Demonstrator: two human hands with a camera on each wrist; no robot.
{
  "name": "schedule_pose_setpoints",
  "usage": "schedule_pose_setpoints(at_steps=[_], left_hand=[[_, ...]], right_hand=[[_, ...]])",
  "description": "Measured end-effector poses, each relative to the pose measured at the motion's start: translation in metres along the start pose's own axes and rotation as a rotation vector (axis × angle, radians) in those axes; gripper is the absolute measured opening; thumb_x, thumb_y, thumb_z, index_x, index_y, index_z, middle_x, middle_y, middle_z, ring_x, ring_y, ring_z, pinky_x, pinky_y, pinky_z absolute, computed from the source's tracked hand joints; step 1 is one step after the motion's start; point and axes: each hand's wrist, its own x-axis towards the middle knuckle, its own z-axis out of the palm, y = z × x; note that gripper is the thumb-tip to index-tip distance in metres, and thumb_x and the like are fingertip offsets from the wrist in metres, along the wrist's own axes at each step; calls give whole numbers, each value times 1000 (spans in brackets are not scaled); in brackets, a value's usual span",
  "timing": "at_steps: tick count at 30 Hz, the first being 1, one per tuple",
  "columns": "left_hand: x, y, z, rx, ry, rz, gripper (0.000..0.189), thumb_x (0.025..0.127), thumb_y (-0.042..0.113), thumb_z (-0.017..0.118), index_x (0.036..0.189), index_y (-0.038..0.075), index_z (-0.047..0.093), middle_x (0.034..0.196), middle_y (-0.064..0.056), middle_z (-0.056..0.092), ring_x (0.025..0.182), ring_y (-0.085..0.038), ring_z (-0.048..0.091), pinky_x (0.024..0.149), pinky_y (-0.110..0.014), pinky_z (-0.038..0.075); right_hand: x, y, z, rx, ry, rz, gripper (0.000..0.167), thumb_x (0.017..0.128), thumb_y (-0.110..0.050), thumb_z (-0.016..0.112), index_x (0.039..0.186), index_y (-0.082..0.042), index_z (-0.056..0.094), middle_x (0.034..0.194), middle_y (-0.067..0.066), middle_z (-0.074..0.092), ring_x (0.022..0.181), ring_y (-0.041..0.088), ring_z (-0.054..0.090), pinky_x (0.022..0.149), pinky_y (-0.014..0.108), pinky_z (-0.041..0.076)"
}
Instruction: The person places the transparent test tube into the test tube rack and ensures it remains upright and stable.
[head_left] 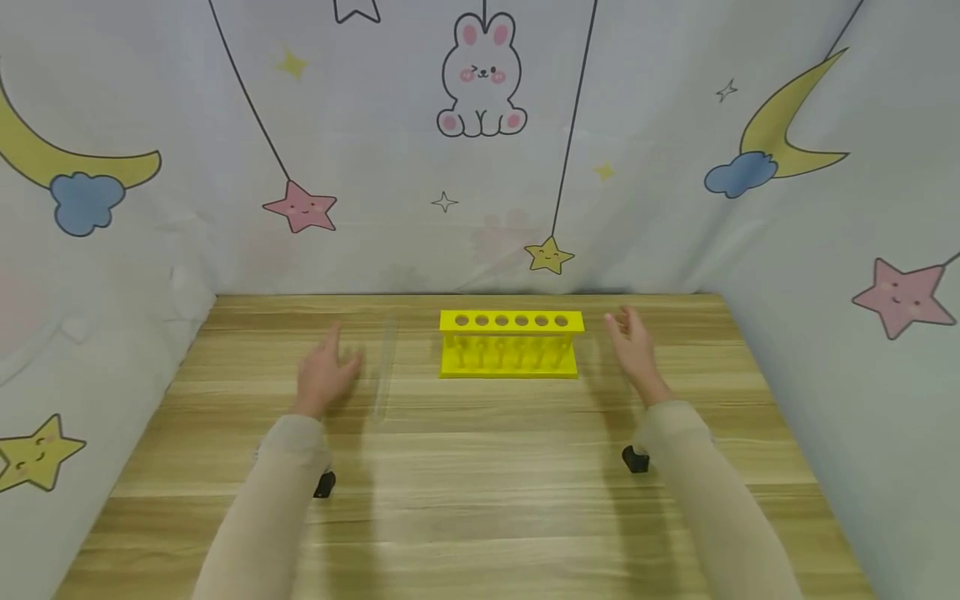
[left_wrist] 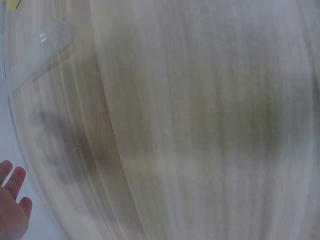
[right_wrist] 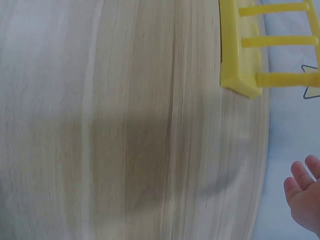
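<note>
A yellow test tube rack (head_left: pixel 510 372) with a row of round holes and upright pegs stands near the back of the table. To its left lies a clear test tube (head_left: pixel 385 371), its rounded end towards me; the left wrist view shows the tube (left_wrist: pixel 42 55) too. My left hand (head_left: pixel 326 373) hovers left of the tube with fingers apart, touching nothing. Just right of the rack is my right hand (head_left: pixel 633 350), its fingers loosely bent and holding nothing. The right wrist view catches its fingertips (right_wrist: pixel 301 175) beside the rack's end (right_wrist: pixel 231 50).
A wood-grain table (head_left: pixel 480 500) lies under both hands. White cloth (head_left: pixel 390 150) printed with stars, moons and a rabbit hangs behind it and along both sides. Dark small boxes (head_left: pixel 636 459) sit at the wrists.
</note>
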Motion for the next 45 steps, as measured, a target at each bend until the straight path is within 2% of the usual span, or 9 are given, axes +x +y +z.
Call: schedule_pose_setpoints(at_steps=[7, 14, 26, 31, 36, 45], left_hand=[[-1, 4, 4, -25, -10, -36, 66, 89, 33, 43, 142, 7, 11, 142, -23, 22, 128, -43, 23, 102, -59, 16], [-2, 11, 8, -24, 6, -27, 63, 90, 30, 42, 139, 2, 16, 139, -25, 28, 124, -43, 30, 102, -55, 23], [-1, 14, 22, -36, 38, -43, 64, 88, 30, 45, 139, 4, 19, 136, -24, 35, 121, -42, 35, 100, -53, 28], [-1, 15, 25, -37, 43, -46, 63, 88, 30, 46, 139, 5, 21, 134, -24, 37, 119, -42, 37, 98, -54, 30], [-1, 17, 28, -45, 34, -52, 61, 88, 31, 47, 138, 7, 23, 134, -23, 37, 118, -42, 38, 96, -55, 32], [-1, 19, 33, -35, 41, -64, 60, 87, 32, 48, 136, 6, 27, 134, -21, 38, 117, -42, 40, 93, -54, 35]], right_hand=[[4, -8, 12, 66, 7, 43, 61, 90, -42, 42, 137, -5, 26, 134, 22, 38, 119, 36, 40, 98, 47, 35], [7, -17, 27, 141, 8, 125, 57, 91, -38, 44, 136, -7, 27, 134, 22, 37, 121, 35, 37, 99, 47, 34], [7, -26, 46, 179, -24, 180, 60, 90, -43, 43, 136, -8, 26, 135, 21, 37, 123, 33, 36, 101, 45, 33], [7, -28, 51, 173, -22, 199, 60, 90, -45, 41, 133, -5, 30, 130, 21, 40, 117, 33, 41, 98, 45, 36], [8, -28, 56, 168, -24, 229, 61, 88, -52, 39, 129, -8, 34, 122, 20, 44, 105, 31, 44, 92, 42, 39], [10, -30, 59, 178, -22, 243, 55, 91, -46, 37, 128, -6, 35, 138, 17, 32, 126, 31, 32, 104, 45, 28]])
